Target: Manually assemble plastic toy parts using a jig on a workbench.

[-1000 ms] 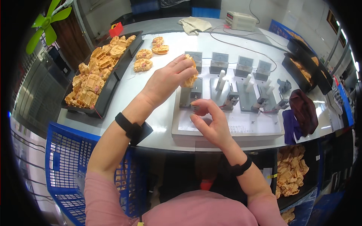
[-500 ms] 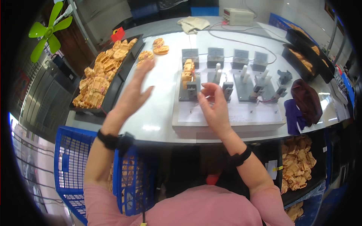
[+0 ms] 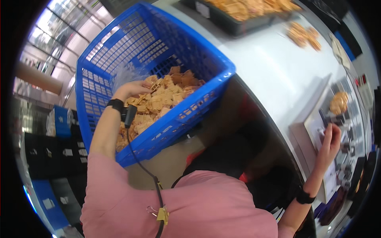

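Your left hand (image 3: 133, 89) is down inside the blue slatted plastic basket (image 3: 190, 47), fingers curled over the heap of small tan, flat, jagged-edged plastic pieces (image 3: 162, 101) that half fills it; whether the grip has closed on a piece or only rests on the pile cannot be told from here. A clear crumpled plastic liner (image 3: 127, 73) bunches up just behind your knuckles.

Your right hand (image 3: 331, 141) is well apart from that, up on the grey fixture plate (image 3: 311, 135) that sits on the white tabletop (image 3: 270, 67). Its fingers are loosely bent against the row of small grey clamp blocks (image 3: 347, 131), and it holds nothing that shows. One tan piece (image 3: 339, 103) already sits on a block near the far end of the row.

Those pieces look light, thin and stiff, with notched edges that snag on one another, so you may lift a tangle if you scoop. Pinch a single piece by its flat faces, near the middle, and shake it free of its neighbours.

More of the same pieces lie in a black tray (image 3: 238, 16) and loose (image 3: 303, 35) at the far side of the tabletop.
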The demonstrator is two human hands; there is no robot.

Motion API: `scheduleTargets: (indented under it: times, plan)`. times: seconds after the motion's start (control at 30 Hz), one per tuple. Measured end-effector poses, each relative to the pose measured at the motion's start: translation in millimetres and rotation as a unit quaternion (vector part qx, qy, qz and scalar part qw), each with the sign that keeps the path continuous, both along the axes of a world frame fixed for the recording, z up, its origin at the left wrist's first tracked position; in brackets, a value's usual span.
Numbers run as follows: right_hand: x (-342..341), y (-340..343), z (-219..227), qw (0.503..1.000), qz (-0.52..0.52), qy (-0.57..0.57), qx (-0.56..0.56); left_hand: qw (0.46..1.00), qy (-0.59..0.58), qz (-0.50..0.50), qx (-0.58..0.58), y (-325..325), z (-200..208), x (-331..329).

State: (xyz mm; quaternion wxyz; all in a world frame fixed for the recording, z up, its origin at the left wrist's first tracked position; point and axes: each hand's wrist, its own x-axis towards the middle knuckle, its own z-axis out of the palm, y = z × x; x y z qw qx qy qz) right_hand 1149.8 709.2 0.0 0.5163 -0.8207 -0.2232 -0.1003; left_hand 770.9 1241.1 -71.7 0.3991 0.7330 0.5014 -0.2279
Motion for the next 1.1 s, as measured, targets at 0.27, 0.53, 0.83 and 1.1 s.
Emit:
scheduleTargets:
  times: [0.27,0.53,0.83,1.1]
  plan:
    - [3.5,-1.3,-4.8,1.000,0.002,0.021,0.000,0.988,0.040,-0.133,0.067,-9.1,-88.8,-14.0]
    - [-2.9,7.7,4.6,1.000,0.014,0.001,0.013,0.996,-0.058,-0.059,0.022,-3.9,-16.1,-4.3]
    - [-9.3,-3.1,2.9,0.992,0.052,-0.032,0.106,0.780,-0.562,0.138,-0.238,-55.9,126.2,80.9]
    - [-27.9,-43.7,22.8,0.981,-0.059,-0.131,0.132,0.558,-0.606,0.115,-0.555,-183.7,168.2,244.2]
